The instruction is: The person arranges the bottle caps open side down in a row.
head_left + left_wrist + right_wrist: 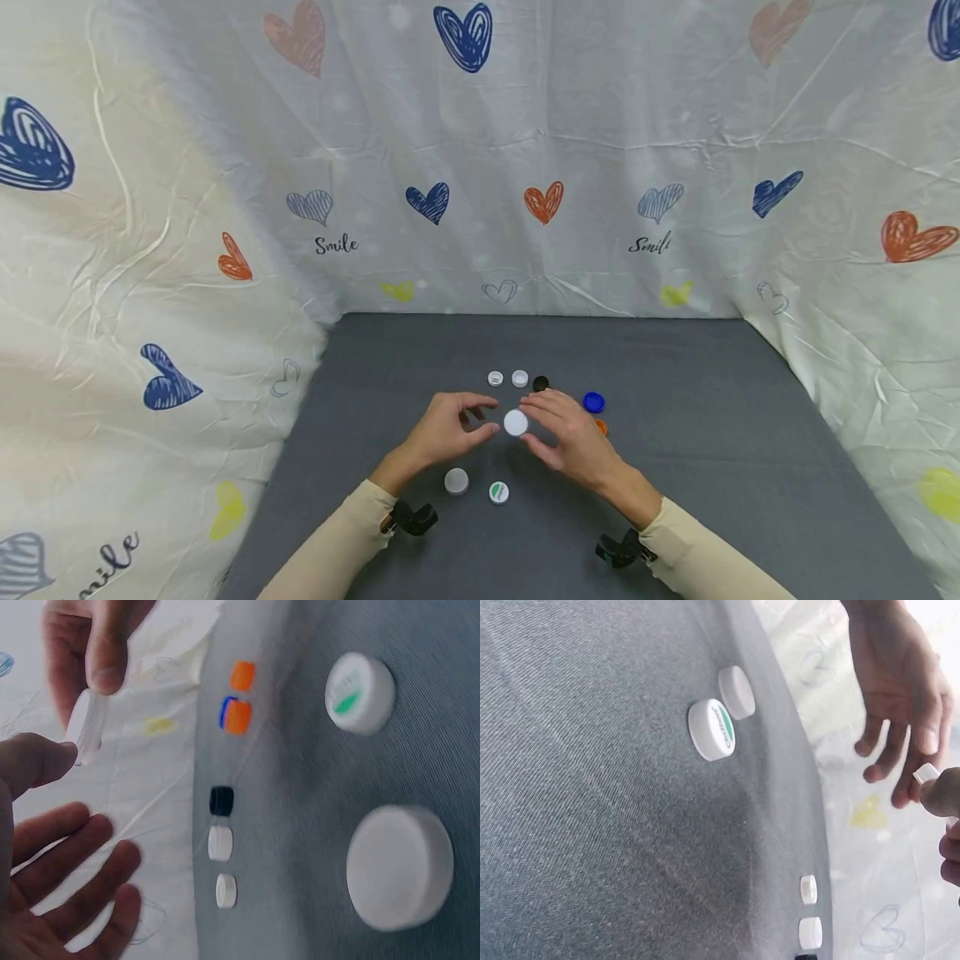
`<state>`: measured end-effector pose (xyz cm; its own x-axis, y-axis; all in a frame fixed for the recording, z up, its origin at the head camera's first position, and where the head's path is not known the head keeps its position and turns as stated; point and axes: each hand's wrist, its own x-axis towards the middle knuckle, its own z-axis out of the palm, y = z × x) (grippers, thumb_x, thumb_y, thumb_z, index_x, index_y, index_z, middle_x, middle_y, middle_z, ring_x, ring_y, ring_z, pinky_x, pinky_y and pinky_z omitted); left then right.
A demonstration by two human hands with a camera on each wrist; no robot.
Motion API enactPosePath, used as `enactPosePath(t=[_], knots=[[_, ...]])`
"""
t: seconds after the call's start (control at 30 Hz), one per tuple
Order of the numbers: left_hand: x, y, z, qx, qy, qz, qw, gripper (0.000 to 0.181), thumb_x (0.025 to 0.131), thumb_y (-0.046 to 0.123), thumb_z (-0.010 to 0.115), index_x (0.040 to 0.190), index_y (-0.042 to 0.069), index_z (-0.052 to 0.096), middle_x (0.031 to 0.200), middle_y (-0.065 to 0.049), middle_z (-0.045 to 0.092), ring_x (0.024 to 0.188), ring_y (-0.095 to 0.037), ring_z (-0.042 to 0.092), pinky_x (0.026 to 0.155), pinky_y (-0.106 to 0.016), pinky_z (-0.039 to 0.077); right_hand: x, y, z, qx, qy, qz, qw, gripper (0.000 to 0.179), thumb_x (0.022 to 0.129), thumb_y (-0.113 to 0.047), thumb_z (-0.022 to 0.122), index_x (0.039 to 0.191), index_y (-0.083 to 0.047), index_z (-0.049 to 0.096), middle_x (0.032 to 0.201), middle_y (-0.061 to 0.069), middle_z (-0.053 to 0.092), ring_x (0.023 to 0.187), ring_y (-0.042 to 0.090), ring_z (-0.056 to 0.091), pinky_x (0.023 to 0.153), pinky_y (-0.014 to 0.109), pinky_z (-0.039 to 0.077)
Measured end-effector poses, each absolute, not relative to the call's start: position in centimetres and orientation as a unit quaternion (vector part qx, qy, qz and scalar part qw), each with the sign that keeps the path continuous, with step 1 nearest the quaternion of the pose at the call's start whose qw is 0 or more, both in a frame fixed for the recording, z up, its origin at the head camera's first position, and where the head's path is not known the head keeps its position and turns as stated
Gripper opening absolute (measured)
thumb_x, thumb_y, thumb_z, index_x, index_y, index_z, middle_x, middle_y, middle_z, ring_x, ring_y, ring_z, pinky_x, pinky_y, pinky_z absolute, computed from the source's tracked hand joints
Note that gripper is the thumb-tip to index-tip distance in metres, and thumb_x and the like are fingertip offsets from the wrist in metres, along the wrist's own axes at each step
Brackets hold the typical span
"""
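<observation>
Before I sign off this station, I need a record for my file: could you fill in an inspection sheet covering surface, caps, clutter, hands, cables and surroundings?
Surface: grey tabletop, faint creases.
Caps: held white cap between the hands; plain white cap and green-marked cap nearer the person; farther off, two small white caps, black cap, blue cap, two orange caps.
Clutter: nothing seen besides caps.
Hands: right hand pinches the held cap; left hand has fingers spread, thumb at its edge, contact unclear.
Cables: nothing seen.
Surroundings: white heart-print curtain.
</observation>
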<state>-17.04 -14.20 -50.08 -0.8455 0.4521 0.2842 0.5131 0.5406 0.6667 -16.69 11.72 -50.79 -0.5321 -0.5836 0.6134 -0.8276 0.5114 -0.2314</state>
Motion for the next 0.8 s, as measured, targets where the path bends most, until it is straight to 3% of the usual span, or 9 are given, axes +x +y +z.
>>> enactPosePath(t=[0.17, 0.37, 0.53, 0.8], knots=[[-16.8, -14.0, -50.2, -0.334, -0.883, -0.298, 0.141, 0.044, 0.083, 0.030, 0.083, 0.123, 0.016, 0.071, 0.117, 0.001, 0.073, 0.095, -0.013, 0.069, 0.080, -0.033, 0.058, -16.6, 11.8, -51.1, 0.420, -0.834, 0.265, 0.241, 0.047, 0.081, -0.024, 0.084, 0.123, -0.008, 0.070, 0.125, 0.008, 0.069, 0.121, 0.026, 0.061, 0.107, 0.050, 0.045], [-16.8, -13.1, -50.1, -0.381, -0.866, -0.264, 0.187, 0.039, 0.082, 0.027, 0.085, 0.117, 0.014, 0.075, 0.111, 0.005, 0.075, 0.098, -0.009, 0.068, 0.083, -0.030, 0.057, -16.5, 11.7, -51.1, 0.418, -0.832, 0.281, 0.233, 0.048, 0.082, -0.023, 0.084, 0.125, -0.009, 0.070, 0.126, 0.008, 0.069, 0.122, 0.027, 0.061, 0.106, 0.053, 0.045], [-16.7, -12.4, -50.0, -0.398, -0.864, -0.243, 0.187, 0.036, 0.082, 0.028, 0.084, 0.115, 0.015, 0.075, 0.109, 0.006, 0.075, 0.095, -0.009, 0.067, 0.081, -0.030, 0.056, -16.2, 12.3, -51.0, 0.413, -0.839, 0.272, 0.226, 0.048, 0.081, -0.024, 0.084, 0.124, -0.009, 0.070, 0.124, 0.007, 0.070, 0.121, 0.026, 0.062, 0.105, 0.050, 0.047], [-16.0, -10.7, -50.2, -0.411, -0.882, -0.183, 0.140, 0.032, 0.087, 0.035, 0.079, 0.114, 0.020, 0.075, 0.108, 0.010, 0.074, 0.095, -0.007, 0.066, 0.083, -0.030, 0.055, -15.0, 14.2, -51.8, 0.421, -0.843, 0.260, 0.213, 0.044, 0.080, -0.026, 0.085, 0.118, -0.007, 0.072, 0.120, 0.007, 0.071, 0.116, 0.027, 0.064, 0.101, 0.050, 0.049]])
